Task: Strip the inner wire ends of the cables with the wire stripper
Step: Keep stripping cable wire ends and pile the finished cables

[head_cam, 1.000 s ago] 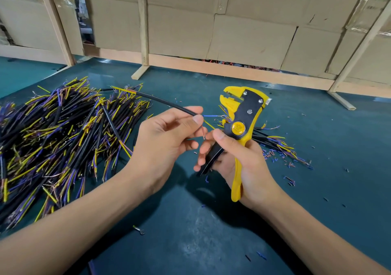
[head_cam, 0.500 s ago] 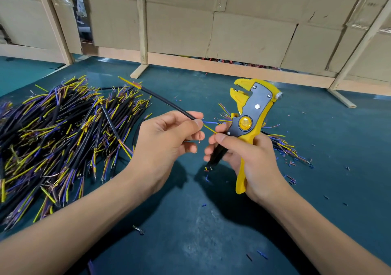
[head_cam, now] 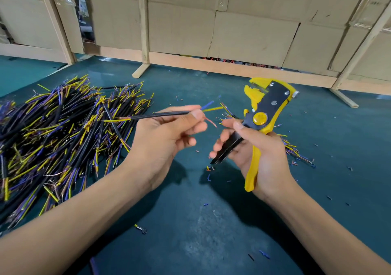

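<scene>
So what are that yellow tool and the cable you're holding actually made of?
The wire stripper looks like glossy yellow moulded plastic, with a dark plate fixed by silvery rivets, probably metal. The cable, pinched in the left hand, has a smooth black sheath, likely rubber or PVC. Its inner wires wear blue and yellow insulation; one reddish, glinting strand looks like bare copper.

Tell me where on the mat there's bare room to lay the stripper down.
Freest: the teal mat near the camera, between the two forearms, bordered left by the big cable pile, apart from a ring terminal and insulation bits. Also the far strip below the cardboard wall. Crowded: the smaller cable heap behind the right hand holding the wire stripper.
</scene>
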`<state>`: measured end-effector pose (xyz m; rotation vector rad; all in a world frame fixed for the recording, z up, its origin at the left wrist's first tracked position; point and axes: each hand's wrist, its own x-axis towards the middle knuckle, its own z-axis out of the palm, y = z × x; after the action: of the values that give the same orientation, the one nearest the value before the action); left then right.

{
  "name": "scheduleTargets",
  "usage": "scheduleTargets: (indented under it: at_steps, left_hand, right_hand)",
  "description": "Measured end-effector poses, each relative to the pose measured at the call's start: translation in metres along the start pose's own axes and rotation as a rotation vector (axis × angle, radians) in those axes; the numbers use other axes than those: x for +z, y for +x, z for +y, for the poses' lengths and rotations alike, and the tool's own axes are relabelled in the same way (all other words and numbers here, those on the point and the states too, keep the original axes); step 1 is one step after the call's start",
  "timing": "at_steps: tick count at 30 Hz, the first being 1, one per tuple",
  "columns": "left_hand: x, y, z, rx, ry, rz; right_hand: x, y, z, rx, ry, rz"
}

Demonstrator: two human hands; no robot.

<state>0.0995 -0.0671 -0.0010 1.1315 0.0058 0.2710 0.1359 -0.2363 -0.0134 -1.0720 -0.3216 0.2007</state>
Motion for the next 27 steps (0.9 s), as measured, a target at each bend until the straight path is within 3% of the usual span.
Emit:
scheduleTargets:
  at_steps: [4, 10, 27]
  left_hand:
    - [-0.002, 0.001, 0.005, 0.157, -0.149, 0.024]
    - [0.001, -0.002, 0.008, 0.242, -0.163, 0.049]
    - [0.007, -0.010, 0.007, 0.254, -0.141, 0.099]
  right_hand:
    - [0.009, -0.010, 0.005, 0.219, 0.140, -0.246]
    - [0.021, -0.022, 0.013, 0.321, 0.157, -0.479]
    - [0.020, -0.022, 0.018, 0.315, 0.174, -0.517]
